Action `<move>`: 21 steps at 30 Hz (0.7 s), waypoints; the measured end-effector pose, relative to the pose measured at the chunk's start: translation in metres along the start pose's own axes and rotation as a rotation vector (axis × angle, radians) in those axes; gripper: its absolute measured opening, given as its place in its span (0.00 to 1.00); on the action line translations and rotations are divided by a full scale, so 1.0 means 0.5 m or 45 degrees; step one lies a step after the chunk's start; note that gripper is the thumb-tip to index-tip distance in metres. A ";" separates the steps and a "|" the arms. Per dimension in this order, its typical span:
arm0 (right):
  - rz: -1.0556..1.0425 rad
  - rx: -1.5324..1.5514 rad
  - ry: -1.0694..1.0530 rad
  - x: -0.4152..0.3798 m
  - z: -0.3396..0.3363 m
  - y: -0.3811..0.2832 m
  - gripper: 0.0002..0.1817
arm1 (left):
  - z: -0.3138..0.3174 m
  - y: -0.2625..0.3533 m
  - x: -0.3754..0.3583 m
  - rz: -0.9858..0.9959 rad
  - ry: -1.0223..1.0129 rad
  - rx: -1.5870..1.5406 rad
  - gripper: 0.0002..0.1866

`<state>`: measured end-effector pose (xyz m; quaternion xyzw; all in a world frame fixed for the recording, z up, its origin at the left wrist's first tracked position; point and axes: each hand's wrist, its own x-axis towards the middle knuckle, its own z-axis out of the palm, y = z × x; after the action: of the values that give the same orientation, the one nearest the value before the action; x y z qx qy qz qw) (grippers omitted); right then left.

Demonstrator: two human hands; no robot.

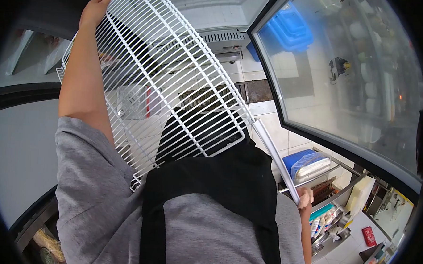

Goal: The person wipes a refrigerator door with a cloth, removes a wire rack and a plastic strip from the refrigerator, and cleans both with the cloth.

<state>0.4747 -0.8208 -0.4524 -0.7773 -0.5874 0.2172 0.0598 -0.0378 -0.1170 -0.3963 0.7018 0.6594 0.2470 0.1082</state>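
A white wire shelf (169, 66) is tilted across the space in front of my body, over my black apron (209, 174). At its far upper corner, my left hand (95, 11) is closed around the edge, arm stretched out. A long white strip (277, 162) extends from the shelf's right corner down toward my right side. Low at my right, my right hand (305, 197) has its fingers wrapped round the strip's lower end.
A black-framed glass door (293, 88) stands open on my right. Below it are a blue box (304, 164) and metal racks with pans and bottles. The fridge's slotted base (225, 37) lies ahead, and a clear container (132, 101) shows through the wires.
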 end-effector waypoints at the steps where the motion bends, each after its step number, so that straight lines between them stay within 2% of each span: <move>1: 0.277 0.081 -0.393 0.007 -0.004 0.002 0.26 | -0.004 0.004 -0.002 0.003 0.000 -0.002 0.35; 2: 0.208 0.144 -0.349 -0.002 0.004 -0.001 0.28 | -0.009 0.007 -0.003 -0.043 -0.036 0.022 0.35; 4: 0.146 0.306 -0.423 0.013 -0.017 -0.063 0.31 | -0.015 0.020 -0.015 -0.086 -0.074 0.047 0.35; 5: 0.373 0.582 -0.586 -0.003 0.035 -0.011 0.34 | -0.010 0.027 -0.023 -0.085 -0.046 0.048 0.35; 6: 0.377 0.581 -0.584 0.003 0.036 -0.015 0.34 | -0.006 0.032 -0.027 -0.087 -0.018 0.048 0.35; 8: 0.416 1.421 -0.492 0.047 0.041 -0.042 0.34 | 0.012 0.010 0.004 -0.084 -0.124 0.028 0.35; 10: 0.218 1.557 -0.591 0.157 -0.061 -0.176 0.37 | 0.028 0.021 0.012 -0.044 -0.128 0.151 0.36; 12: 0.282 1.364 -0.694 0.240 -0.016 -0.161 0.38 | 0.048 0.034 0.010 0.029 -0.084 0.079 0.36; 14: 0.063 1.112 -0.593 0.342 -0.098 -0.317 0.33 | 0.067 0.015 0.042 0.024 -0.228 0.167 0.37; 15: 0.068 1.106 -0.597 0.374 -0.091 -0.344 0.33 | 0.024 0.147 -0.069 -0.191 -0.125 0.024 0.38; 17: 0.362 1.110 -0.797 0.414 -0.078 -0.379 0.28 | 0.029 0.157 -0.071 -0.210 -0.114 0.051 0.38; 18: 0.359 1.106 -0.808 0.415 -0.066 -0.382 0.28 | 0.032 0.153 -0.069 -0.223 -0.101 0.081 0.39; 19: 0.217 1.088 -0.661 0.413 -0.048 -0.381 0.27 | 0.039 0.143 -0.067 -0.204 -0.023 0.100 0.40; 21: 0.016 1.092 -0.392 0.407 -0.035 -0.394 0.27 | 0.044 0.130 -0.062 -0.207 -0.037 0.117 0.40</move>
<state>0.3507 -0.5673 -0.4224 -0.6446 -0.4417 0.5542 0.2869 0.0294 -0.1503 -0.3903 0.6538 0.7231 0.1966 0.1051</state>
